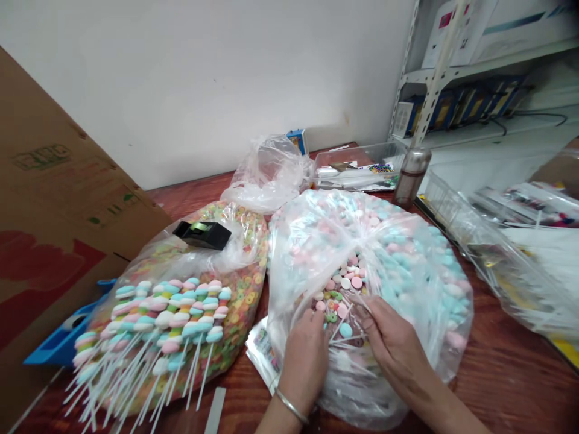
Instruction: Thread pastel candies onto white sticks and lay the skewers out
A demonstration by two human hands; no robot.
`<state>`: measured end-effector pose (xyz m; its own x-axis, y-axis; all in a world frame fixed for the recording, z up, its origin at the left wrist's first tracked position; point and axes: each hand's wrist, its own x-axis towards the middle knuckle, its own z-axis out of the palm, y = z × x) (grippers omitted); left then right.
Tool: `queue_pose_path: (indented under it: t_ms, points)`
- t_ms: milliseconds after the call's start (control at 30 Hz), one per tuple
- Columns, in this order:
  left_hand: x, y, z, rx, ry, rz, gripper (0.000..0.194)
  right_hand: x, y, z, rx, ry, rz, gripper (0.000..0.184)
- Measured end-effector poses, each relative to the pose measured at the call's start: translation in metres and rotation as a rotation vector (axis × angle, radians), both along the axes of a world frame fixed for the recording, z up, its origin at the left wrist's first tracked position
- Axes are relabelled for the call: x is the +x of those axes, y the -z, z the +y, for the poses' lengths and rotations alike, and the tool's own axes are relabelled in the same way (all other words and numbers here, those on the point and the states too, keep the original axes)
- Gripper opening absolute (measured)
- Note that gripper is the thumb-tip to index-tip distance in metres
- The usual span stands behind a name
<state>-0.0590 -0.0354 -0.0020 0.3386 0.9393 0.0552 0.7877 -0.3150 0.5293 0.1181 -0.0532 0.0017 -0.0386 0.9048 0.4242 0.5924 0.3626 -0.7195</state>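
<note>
A big clear plastic bag (pixel 407 253) of pink, blue and white candies lies in front of me. Over its near part, loose round candies (pixel 345 330), small rings and white sticks (pixel 348 342) lie together. My left hand (pixel 305 346) is at the left of these, fingers curled, their tips partly hidden among the candies. From the right, my right hand (pixel 393 337) has thumb and fingers pinched together beside the sticks; what is between them is not clear. To the left, a pile of candy skewers (pixel 172 313) on white sticks rests on a bag of ring candies (pixel 246 295).
A black tape dispenser (pixel 202 235) sits on the ring-candy bag. At left stand a cardboard box (pixel 58 181) and a blue tray (pixel 58 346). Behind are a crumpled plastic bag (pixel 271 172), a clear bin (pixel 362 163) and a metal flask (pixel 412 176). More clear bins (pixel 493 271) line the right.
</note>
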Motion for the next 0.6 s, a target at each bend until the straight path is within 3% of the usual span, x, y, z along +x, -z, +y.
queue_pose_path:
  t_ms: [67,200,300,400,467,533,600]
  points:
    - [-0.001,-0.004,0.001,-0.04,0.051,-0.032,0.025,-0.002,0.002,0.002,-0.048,-0.028,0.021,0.034]
    - [-0.002,-0.013,-0.001,-0.1,0.185,-0.139,0.024,-0.006,-0.001,0.007,-0.346,-0.077,0.212,0.037]
    - [-0.003,-0.014,-0.004,-0.142,0.228,-0.156,0.025,-0.004,-0.015,0.001,-0.397,-0.056,0.341,0.033]
    - [-0.005,-0.016,-0.008,-0.195,0.275,-0.17,0.025,0.006,-0.044,-0.011,-0.318,0.07,0.655,0.027]
    - [-0.004,-0.018,-0.01,-0.223,0.329,-0.17,0.025,0.014,-0.063,-0.015,-0.073,0.142,0.892,0.032]
    - [-0.004,-0.018,-0.012,-0.249,0.333,-0.162,0.025,0.018,-0.071,-0.012,-0.051,0.192,0.863,0.028]
    - [-0.004,-0.018,-0.012,-0.261,0.267,-0.19,0.028,0.017,-0.061,-0.002,-0.218,0.1,0.534,0.018]
